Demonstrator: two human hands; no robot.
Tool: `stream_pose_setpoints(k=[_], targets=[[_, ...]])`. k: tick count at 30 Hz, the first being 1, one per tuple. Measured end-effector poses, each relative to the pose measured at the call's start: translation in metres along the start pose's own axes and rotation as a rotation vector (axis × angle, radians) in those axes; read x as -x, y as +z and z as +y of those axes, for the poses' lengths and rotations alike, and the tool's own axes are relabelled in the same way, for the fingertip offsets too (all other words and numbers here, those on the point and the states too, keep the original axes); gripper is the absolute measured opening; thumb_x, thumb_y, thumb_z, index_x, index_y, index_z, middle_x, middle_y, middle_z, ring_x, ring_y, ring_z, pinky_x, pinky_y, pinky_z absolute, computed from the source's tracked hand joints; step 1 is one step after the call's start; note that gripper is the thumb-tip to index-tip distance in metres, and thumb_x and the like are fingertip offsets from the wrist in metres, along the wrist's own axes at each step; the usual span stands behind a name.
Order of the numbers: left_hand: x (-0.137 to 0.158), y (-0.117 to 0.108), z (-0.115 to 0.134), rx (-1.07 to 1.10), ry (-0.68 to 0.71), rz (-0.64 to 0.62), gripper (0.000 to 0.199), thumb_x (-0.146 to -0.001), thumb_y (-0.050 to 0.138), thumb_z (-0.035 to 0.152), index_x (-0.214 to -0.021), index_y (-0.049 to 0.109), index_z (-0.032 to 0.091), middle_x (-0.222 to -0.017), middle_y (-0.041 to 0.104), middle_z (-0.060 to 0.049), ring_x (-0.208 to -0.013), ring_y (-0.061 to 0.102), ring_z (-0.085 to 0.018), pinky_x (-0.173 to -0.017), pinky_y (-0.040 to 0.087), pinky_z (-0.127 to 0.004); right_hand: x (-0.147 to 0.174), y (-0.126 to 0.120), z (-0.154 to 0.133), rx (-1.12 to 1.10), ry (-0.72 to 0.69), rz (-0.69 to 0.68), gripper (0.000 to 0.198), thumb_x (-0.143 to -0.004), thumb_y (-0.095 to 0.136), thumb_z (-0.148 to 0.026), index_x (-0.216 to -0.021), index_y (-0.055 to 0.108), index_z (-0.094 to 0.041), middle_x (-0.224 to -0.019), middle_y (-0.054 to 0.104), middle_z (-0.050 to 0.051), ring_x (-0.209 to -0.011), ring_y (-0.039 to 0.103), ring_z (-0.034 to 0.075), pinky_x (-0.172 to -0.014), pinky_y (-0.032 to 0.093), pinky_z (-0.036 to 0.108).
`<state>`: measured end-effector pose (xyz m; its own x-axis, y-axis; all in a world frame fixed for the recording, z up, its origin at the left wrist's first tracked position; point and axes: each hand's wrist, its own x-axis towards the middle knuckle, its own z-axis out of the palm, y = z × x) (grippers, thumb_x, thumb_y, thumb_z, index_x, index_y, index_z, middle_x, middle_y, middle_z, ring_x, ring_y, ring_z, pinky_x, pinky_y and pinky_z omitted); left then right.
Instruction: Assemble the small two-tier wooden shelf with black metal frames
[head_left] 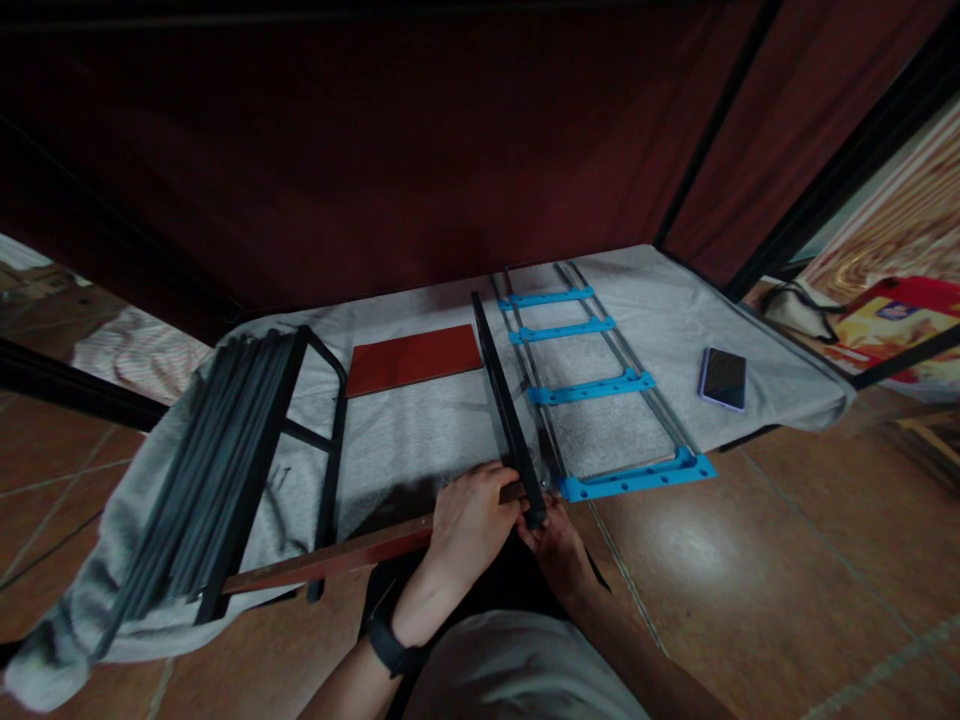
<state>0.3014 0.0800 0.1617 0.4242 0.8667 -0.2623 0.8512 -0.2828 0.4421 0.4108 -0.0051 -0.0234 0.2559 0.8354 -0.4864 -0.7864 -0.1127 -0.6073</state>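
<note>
Grey cloth beneath the parts, black tubular frame at left, blue-bracketed rod rack at right, reddish-brown rail along the near edge, left hand gripping its right end, black bar meeting that end, right hand pinching the bar's near tip.

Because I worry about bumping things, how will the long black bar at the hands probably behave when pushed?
The long black bar is probably stiff: it runs straight along its length. Its far end may swing, since the left hand and right hand are both at the near end.
</note>
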Motion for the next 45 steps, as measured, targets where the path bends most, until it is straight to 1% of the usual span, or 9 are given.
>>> stream_pose_setpoints(k=[5, 10, 17, 21, 28, 30, 34, 39, 45], targets=[[0.001, -0.0002, 0.0013, -0.002, 0.003, -0.006, 0.017, -0.089, 0.068, 0.021, -0.1, 0.078, 0.029, -0.105, 0.079, 0.002, -0.1, 0.073, -0.019, -0.075, 0.045, -0.028, -0.0046, -0.0024, 0.0037, -0.034, 0.058, 0.088, 0.046, -0.06, 0.096, -0.041, -0.089, 0.065, -0.025, -0.085, 0.072, -0.004, -0.072, 0.068, 0.013, -0.071, 0.06, 0.03], [0.0015, -0.0008, 0.0022, -0.001, -0.006, -0.013, 0.018, -0.089, 0.067, 0.021, -0.099, 0.079, 0.03, -0.105, 0.079, 0.003, -0.1, 0.073, -0.02, -0.076, 0.045, -0.028, -0.0037, -0.0037, 0.0032, -0.06, 0.084, 0.034, 0.043, -0.069, 0.09, -0.047, -0.1, 0.069, -0.026, -0.096, 0.075, 0.0, -0.083, 0.07, 0.018, -0.074, 0.061, 0.032], [0.0017, 0.001, 0.0012, -0.008, 0.001, -0.01, 0.016, -0.088, 0.068, 0.021, -0.097, 0.078, 0.03, -0.104, 0.079, 0.003, -0.099, 0.073, -0.019, -0.075, 0.045, -0.027, -0.0045, -0.0051, 0.005, -0.047, 0.052, 0.094, 0.043, -0.059, 0.097, -0.039, -0.087, 0.067, -0.024, -0.087, 0.073, -0.002, -0.076, 0.069, 0.015, -0.072, 0.06, 0.031], [0.0018, 0.0007, 0.0009, -0.007, 0.004, -0.006, 0.014, -0.089, 0.067, 0.022, -0.094, 0.078, 0.029, -0.104, 0.079, 0.003, -0.099, 0.073, -0.019, -0.074, 0.045, -0.028, -0.0029, -0.0056, 0.0017, -0.03, 0.066, 0.041, 0.044, -0.063, 0.095, -0.042, -0.093, 0.071, -0.022, -0.096, 0.074, 0.001, -0.082, 0.071, 0.017, -0.074, 0.061, 0.031], [0.0009, -0.0017, 0.0028, -0.021, -0.006, -0.025, 0.013, -0.09, 0.066, 0.024, -0.096, 0.077, 0.029, -0.104, 0.079, 0.002, -0.098, 0.073, -0.019, -0.075, 0.046, -0.028, -0.0053, -0.0018, 0.0004, 0.023, 0.056, 0.115, 0.056, -0.051, 0.1, -0.048, -0.087, 0.067, -0.021, -0.08, 0.074, 0.0, -0.064, 0.07, 0.016, -0.057, 0.059, 0.028], [0.0013, -0.0024, 0.0032, -0.022, -0.01, -0.028, 0.013, -0.091, 0.066, 0.025, -0.096, 0.078, 0.029, -0.104, 0.079, 0.002, -0.099, 0.073, -0.019, -0.075, 0.046, -0.027, -0.0057, -0.0009, 0.0014, 0.027, 0.048, 0.137, 0.057, -0.054, 0.099, -0.051, -0.092, 0.067, -0.021, -0.081, 0.074, 0.0, -0.063, 0.07, 0.016, -0.056, 0.058, 0.027], [0.0022, -0.0025, 0.0035, -0.013, -0.005, -0.014, 0.015, -0.09, 0.066, 0.023, -0.098, 0.078, 0.029, -0.105, 0.079, 0.002, -0.098, 0.073, -0.018, -0.076, 0.046, -0.027, -0.0021, -0.0007, -0.0005, 0.015, 0.055, 0.062, 0.052, -0.065, 0.094, -0.05, -0.099, 0.067, -0.023, -0.092, 0.077, 0.002, -0.072, 0.074, 0.018, -0.064, 0.062, 0.03], [0.0023, -0.0003, 0.0025, -0.018, -0.002, -0.017, 0.016, -0.091, 0.065, 0.023, -0.098, 0.078, 0.028, -0.104, 0.079, 0.001, -0.098, 0.073, -0.019, -0.076, 0.047, -0.027, -0.0019, 0.0001, -0.0031, 0.005, 0.027, 0.09, 0.057, -0.051, 0.101, -0.045, -0.089, 0.066, -0.022, -0.081, 0.075, -0.001, -0.065, 0.072, 0.016, -0.061, 0.062, 0.029], [0.0017, -0.0005, 0.0029, -0.016, 0.0, -0.018, 0.018, -0.09, 0.066, 0.022, -0.101, 0.079, 0.029, -0.106, 0.08, 0.002, -0.099, 0.073, -0.019, -0.077, 0.047, -0.027, -0.0095, -0.0007, 0.002, 0.045, 0.027, 0.122, 0.059, -0.048, 0.101, -0.051, -0.086, 0.067, -0.021, -0.078, 0.075, 0.0, -0.06, 0.07, 0.015, -0.054, 0.06, 0.026]])
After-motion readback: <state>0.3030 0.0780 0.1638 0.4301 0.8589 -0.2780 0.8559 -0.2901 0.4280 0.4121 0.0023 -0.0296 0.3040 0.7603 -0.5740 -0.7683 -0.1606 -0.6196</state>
